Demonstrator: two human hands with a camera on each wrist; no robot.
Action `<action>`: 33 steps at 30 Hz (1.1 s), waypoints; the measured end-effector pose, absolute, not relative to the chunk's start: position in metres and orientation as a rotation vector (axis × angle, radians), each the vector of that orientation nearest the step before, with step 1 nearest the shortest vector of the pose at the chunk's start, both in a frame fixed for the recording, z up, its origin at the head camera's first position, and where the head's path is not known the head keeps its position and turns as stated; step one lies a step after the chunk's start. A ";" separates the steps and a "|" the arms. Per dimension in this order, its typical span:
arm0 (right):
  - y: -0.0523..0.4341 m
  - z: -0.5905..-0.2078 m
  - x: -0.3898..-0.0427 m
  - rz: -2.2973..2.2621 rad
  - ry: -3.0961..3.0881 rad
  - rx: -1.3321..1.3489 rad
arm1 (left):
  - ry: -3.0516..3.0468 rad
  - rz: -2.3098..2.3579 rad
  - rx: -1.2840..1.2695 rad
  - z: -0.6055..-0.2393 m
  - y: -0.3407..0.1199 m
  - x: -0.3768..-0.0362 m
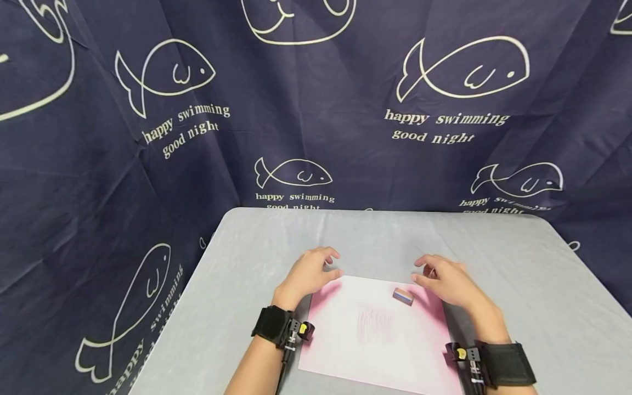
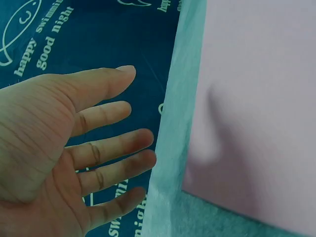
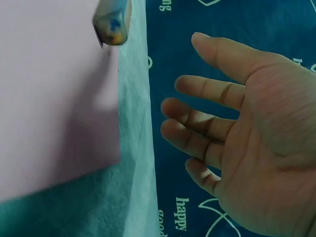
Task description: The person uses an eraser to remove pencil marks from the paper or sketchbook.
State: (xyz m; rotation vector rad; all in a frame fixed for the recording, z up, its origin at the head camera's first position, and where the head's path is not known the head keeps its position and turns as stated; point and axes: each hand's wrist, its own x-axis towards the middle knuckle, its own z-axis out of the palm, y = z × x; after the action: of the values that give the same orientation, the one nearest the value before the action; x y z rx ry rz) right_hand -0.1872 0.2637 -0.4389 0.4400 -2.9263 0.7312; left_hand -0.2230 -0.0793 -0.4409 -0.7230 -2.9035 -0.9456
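Note:
A pale sheet of paper (image 1: 345,351) lies on the table, with faint reddish pencil-like strokes (image 1: 374,325) near its middle. On its upper right part rests a small eraser-like block (image 1: 402,297), brownish with a blue stripe; its end (image 3: 112,30) shows blue and orange in the right wrist view. My left hand (image 1: 308,271) hovers over the sheet's far left corner, fingers spread and loosely bent, holding nothing. Over the far right corner, beside the block, hangs my right hand (image 1: 446,280), its fingers loosely curled around nothing.
The sheet lies on a table with a light grey cover (image 1: 237,285). Behind and to the left hangs a dark blue curtain (image 1: 345,99) with fish drawings and lettering. Each wrist wears a black strap (image 1: 508,364) with a small camera.

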 end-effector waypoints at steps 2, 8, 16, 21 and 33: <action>0.261 -0.440 -0.188 0.760 -2.946 0.483 | -2.917 -0.931 -0.742 -0.440 -0.076 -0.221; 0.254 -0.446 -0.189 0.913 -3.023 0.574 | -2.927 -0.869 -0.785 -0.438 -0.070 -0.218; 0.244 -0.454 -0.188 1.001 -3.087 0.681 | -3.021 -0.805 -0.814 -0.436 -0.062 -0.212; 0.243 -0.456 -0.186 0.992 -3.128 0.663 | -3.038 -0.781 -0.865 -0.438 -0.058 -0.210; 0.235 -0.456 -0.185 0.981 -3.140 0.698 | -3.150 -0.742 -1.002 -0.445 -0.055 -0.206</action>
State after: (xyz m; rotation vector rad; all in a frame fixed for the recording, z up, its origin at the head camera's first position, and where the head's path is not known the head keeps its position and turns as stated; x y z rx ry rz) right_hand -0.1845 0.2347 -0.4559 0.6980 -3.1403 0.9811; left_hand -0.2062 -0.0549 -0.4453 -1.0017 -3.1501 -0.7416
